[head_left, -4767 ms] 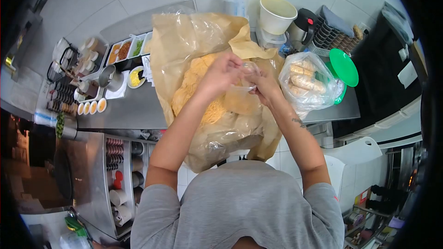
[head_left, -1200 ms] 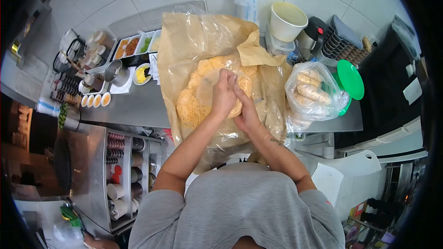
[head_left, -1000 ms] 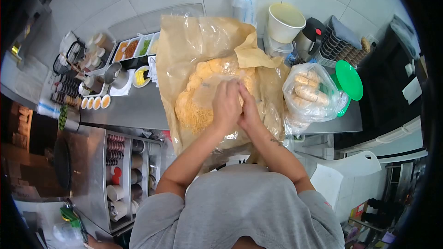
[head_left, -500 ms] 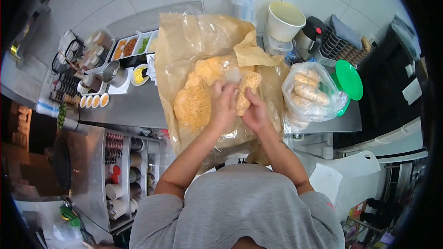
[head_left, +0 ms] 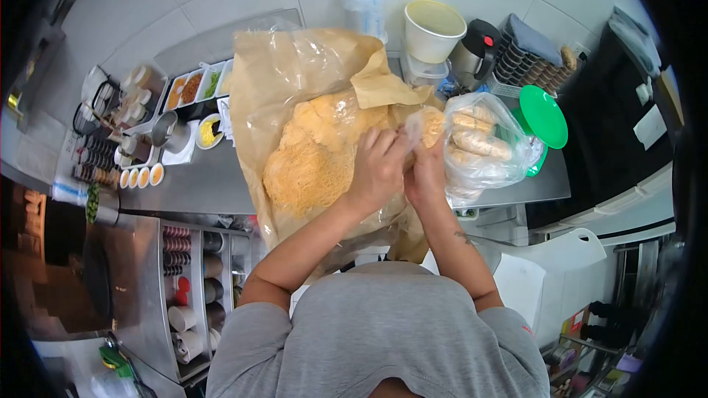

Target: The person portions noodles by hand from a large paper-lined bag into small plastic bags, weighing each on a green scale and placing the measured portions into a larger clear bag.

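Both hands hold a small clear plastic bag of yellow noodles [head_left: 433, 127], tilted up over the right side of the brown paper. My left hand [head_left: 377, 169] pinches the loose clear end of that bag. Wrapped around its lower part is my right hand [head_left: 425, 173]; some fingers are hidden. Left of them, a big heap of thin yellow noodles [head_left: 304, 169] lies on the plastic-lined brown paper [head_left: 258, 88]. Just right of my right hand sits a large clear bag [head_left: 483, 149] with several packed noodle portions inside.
On the counter [head_left: 199, 195] at left are topping trays [head_left: 193, 88], a metal pot [head_left: 170, 131], a plate of yellow food [head_left: 209, 131] and small sauce cups [head_left: 140, 176]. At back right stand a white tub [head_left: 435, 33], a thermos jug [head_left: 476, 51] and a green lid [head_left: 544, 116].
Both hands have moved right and slightly up with the noodle bag, towards the large clear bag. My left hand now grips the bag's loose end. The view has shifted a little.
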